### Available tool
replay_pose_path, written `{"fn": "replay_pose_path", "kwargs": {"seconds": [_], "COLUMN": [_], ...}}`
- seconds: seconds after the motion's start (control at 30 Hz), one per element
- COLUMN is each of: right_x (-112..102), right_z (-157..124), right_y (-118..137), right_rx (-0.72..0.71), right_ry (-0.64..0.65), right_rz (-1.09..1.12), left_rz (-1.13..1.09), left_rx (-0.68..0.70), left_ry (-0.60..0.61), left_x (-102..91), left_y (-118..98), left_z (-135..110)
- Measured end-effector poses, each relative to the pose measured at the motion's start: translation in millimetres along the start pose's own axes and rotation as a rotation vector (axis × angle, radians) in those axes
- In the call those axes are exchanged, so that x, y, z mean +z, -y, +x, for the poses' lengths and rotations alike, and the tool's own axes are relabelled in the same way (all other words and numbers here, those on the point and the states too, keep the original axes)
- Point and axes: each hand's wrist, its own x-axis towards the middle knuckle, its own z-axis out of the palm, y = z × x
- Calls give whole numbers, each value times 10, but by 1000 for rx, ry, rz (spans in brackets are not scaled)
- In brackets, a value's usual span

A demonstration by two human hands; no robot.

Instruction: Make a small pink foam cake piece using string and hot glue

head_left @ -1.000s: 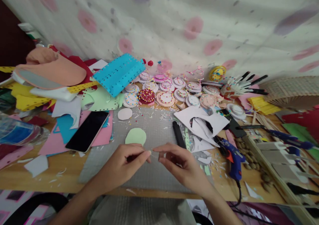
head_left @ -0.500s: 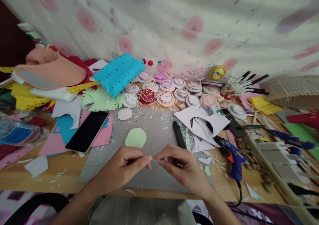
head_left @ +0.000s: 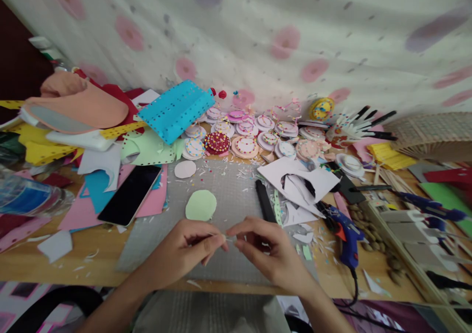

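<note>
Blue label [head_left: 20,197] on a clear bottle [head_left: 59,200], far left on the wooden surface [head_left: 98,271], with print too blurred to read. Above the gray mat [head_left: 236,195], toward the front edge of the surface: left hand [head_left: 191,249], thumb and finger pinched on a thin pale strand [head_left: 230,239], too small to name. Opposite, at the strand's other end: right hand [head_left: 263,249], with fingers bent; cannot tell whether gripping the strand or just beside it. Just behind the left hand, flat on the mat: a pale green disc [head_left: 201,205]; near the mat's back left corner, a white disc [head_left: 185,169]. Toward the mat's right edge, a black tool [head_left: 264,201] beside a green strip [head_left: 277,207]. Room for moving: mat with a few shavings [head_left: 244,175] between green disc and black tool, and more mat between hands and front edge. Left of the mat, a phone [head_left: 131,195]; right of it, a blue glue gun [head_left: 346,234] with cord [head_left: 356,284] over the front edge.
</note>
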Motion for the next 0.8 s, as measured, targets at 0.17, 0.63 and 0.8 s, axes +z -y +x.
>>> {"fn": "replay_pose_path", "kwargs": {"seconds": [0.17,0.63,0.8], "right_x": [5,-61,-122], "right_z": [-10,-1,-52], "right_y": [-31,-110,-39], "right_rx": [-30,-532,-810], "right_ry": [13,-42,-43], "right_rz": [-21,-266,-835], "left_rz": [-21,-203,-343], "left_rx": [-8,-25,-101], "left_ry": [44,163,245], "left_x": [-21,-85,-97], "left_y": [6,21,25], "left_z": [-21,24,33]}}
